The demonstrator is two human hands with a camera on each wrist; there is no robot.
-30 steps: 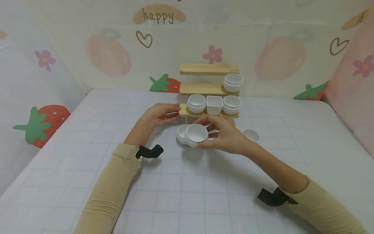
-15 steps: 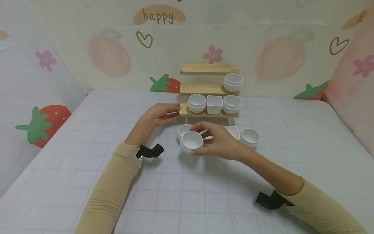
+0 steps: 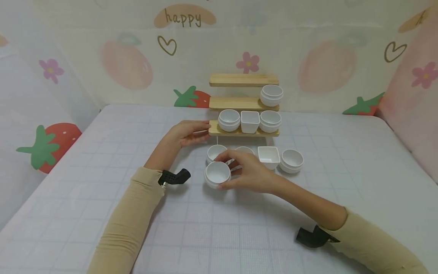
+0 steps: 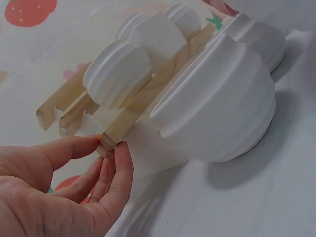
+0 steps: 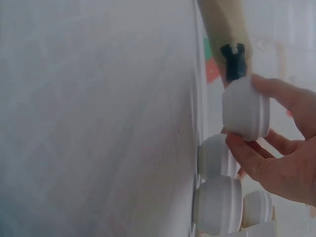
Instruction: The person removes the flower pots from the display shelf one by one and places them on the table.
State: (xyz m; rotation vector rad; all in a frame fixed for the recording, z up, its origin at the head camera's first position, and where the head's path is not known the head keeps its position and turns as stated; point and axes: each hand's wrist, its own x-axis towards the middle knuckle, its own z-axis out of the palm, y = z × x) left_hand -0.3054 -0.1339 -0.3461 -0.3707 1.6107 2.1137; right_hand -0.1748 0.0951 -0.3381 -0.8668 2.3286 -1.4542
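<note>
My left hand pinches the left end of the lowest wooden shelf of a tiered stand. In the left wrist view, thumb and fingertips meet at that shelf end. My right hand grips a round white pot by its side, thumb in front and fingers behind. This pot hangs a little above the table in the right wrist view, its opening facing up. Just behind it on the table stands another round white pot, and a further round pot is partly hidden by my right hand.
A square white pot and a round pot stand on the table to the right. The lowest shelf bears two round pots with a square pot between them. One round pot sits on the middle shelf's right end.
My right hand has moved left and toward me with the round pot, uncovering the square pot and the pots behind. My left hand has stayed at the shelf end.
</note>
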